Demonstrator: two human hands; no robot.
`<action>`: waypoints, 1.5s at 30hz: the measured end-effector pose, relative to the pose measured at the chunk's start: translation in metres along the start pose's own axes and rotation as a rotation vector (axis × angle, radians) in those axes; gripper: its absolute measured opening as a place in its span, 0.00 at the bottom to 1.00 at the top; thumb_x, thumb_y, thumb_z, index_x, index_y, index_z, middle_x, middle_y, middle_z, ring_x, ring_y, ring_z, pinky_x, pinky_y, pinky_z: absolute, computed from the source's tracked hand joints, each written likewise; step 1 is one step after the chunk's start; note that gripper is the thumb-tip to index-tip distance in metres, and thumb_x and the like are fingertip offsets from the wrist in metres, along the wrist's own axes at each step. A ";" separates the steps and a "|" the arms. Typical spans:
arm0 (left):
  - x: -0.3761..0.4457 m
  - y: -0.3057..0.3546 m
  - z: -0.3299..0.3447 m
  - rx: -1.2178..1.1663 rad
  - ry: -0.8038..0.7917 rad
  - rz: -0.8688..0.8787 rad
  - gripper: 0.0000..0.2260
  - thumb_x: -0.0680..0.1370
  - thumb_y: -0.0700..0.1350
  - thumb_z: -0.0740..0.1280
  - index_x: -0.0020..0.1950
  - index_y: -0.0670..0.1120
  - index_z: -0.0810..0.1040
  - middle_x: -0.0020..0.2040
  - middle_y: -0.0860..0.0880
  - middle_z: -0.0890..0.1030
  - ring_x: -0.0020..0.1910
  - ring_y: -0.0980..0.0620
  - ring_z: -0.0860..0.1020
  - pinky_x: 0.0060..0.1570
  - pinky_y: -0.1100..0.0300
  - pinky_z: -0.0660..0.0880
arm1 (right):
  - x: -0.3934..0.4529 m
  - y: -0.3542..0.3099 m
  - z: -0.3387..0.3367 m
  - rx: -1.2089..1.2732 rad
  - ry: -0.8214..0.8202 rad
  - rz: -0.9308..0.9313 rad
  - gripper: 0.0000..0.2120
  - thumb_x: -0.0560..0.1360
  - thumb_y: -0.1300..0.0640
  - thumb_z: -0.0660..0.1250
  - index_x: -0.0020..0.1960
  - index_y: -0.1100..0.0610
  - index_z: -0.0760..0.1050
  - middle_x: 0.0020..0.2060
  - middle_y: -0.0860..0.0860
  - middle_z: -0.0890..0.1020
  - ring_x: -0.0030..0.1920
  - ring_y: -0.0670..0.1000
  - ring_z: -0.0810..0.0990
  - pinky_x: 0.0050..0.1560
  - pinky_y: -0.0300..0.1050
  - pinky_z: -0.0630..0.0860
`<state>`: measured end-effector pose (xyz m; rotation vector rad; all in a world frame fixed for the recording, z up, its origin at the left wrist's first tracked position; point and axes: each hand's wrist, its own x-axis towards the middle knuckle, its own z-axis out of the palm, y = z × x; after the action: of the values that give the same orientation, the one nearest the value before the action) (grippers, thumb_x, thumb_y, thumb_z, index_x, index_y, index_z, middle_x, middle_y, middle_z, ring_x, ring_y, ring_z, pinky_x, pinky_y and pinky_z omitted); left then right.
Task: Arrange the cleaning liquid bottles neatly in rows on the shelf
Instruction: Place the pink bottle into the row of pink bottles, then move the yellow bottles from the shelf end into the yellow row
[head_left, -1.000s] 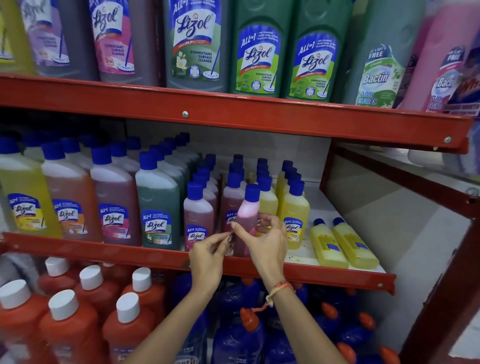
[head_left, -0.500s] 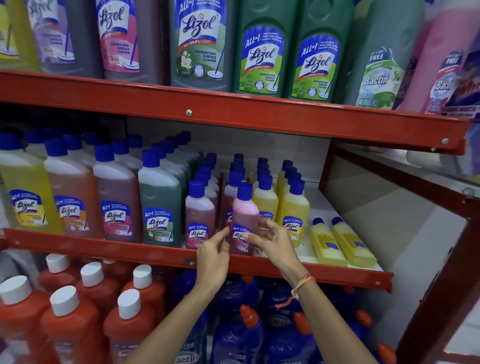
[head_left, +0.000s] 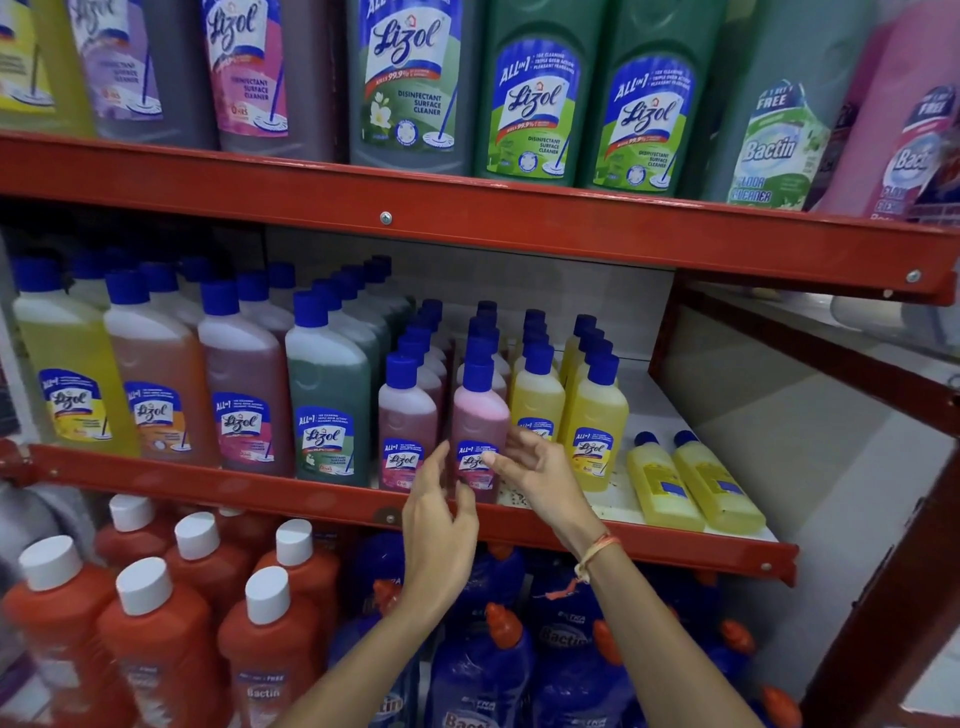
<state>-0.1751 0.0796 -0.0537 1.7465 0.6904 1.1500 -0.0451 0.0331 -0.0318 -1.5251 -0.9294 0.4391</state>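
A small pink Lizol bottle (head_left: 479, 415) with a blue cap stands upright at the front of the middle shelf (head_left: 332, 501), between a darker pink bottle (head_left: 407, 421) and a yellow bottle (head_left: 537, 397). My left hand (head_left: 439, 519) cups its lower left side, thumb across its base. My right hand (head_left: 540, 470) has its fingers spread, with one fingertip on the label. Rows of small blue-capped bottles run back behind it. Two small yellow bottles (head_left: 693, 480) lie flat on the shelf's right part.
Larger Lizol bottles (head_left: 327, 395) stand in rows on the left of the middle shelf. Big Lizol and Bactin jugs (head_left: 535, 98) fill the top shelf. Orange bottles with white caps (head_left: 150, 634) and blue Bactin bottles (head_left: 483, 670) crowd the bottom. A red upright (head_left: 883, 597) bounds the right.
The pink bottle was tilted in both hands above the shelf's front edge. It now stands upright in the front row, and my right hand's fingers have loosened.
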 end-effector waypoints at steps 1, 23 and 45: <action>-0.004 0.002 0.003 0.011 0.049 0.058 0.21 0.75 0.37 0.60 0.68 0.48 0.69 0.66 0.50 0.74 0.64 0.54 0.73 0.65 0.58 0.70 | -0.003 -0.003 -0.003 -0.015 -0.006 -0.010 0.28 0.70 0.59 0.74 0.68 0.57 0.71 0.59 0.50 0.81 0.60 0.46 0.79 0.53 0.36 0.79; 0.027 0.055 0.187 0.063 -0.629 -0.440 0.09 0.68 0.41 0.74 0.35 0.44 0.74 0.33 0.48 0.76 0.39 0.50 0.77 0.33 0.62 0.73 | -0.027 0.001 -0.169 -0.787 0.416 0.478 0.22 0.73 0.52 0.69 0.63 0.62 0.75 0.59 0.59 0.80 0.59 0.60 0.78 0.56 0.46 0.74; 0.017 0.032 0.134 -0.246 -0.750 -0.107 0.17 0.73 0.29 0.64 0.53 0.50 0.77 0.52 0.49 0.81 0.51 0.56 0.80 0.50 0.67 0.77 | -0.062 0.016 -0.118 -0.298 0.845 -0.039 0.43 0.57 0.40 0.79 0.65 0.57 0.68 0.57 0.49 0.71 0.51 0.47 0.76 0.52 0.41 0.74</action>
<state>-0.0470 0.0293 -0.0391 1.7256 0.1683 0.4140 0.0089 -0.0896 -0.0393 -1.7286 -0.3555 -0.3856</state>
